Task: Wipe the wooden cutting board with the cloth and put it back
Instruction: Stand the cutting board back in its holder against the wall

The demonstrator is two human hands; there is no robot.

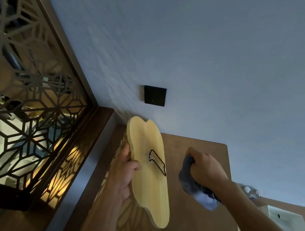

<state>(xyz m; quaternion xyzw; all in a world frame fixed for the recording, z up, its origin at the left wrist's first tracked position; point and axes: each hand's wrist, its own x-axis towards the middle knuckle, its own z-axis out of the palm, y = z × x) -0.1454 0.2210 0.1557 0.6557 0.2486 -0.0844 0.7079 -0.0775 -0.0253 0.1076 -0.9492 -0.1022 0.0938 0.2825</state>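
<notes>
The wooden cutting board (147,183) is pale yellow with a wavy outline and a thin black wire loop fixed near its middle. My left hand (125,174) grips its left edge, thumb on the face, and holds it upright above the brown tabletop (192,216). My right hand (204,167) is to the right of the board, apart from it, closed around a bunched grey-blue cloth (195,189) that hangs below my fist.
A grey wall (205,56) with a black square plate (154,96) rises behind the table. A dark lattice screen (28,116) in a wooden frame stands at the left. A white box (282,225) sits at the lower right beside small blurred items.
</notes>
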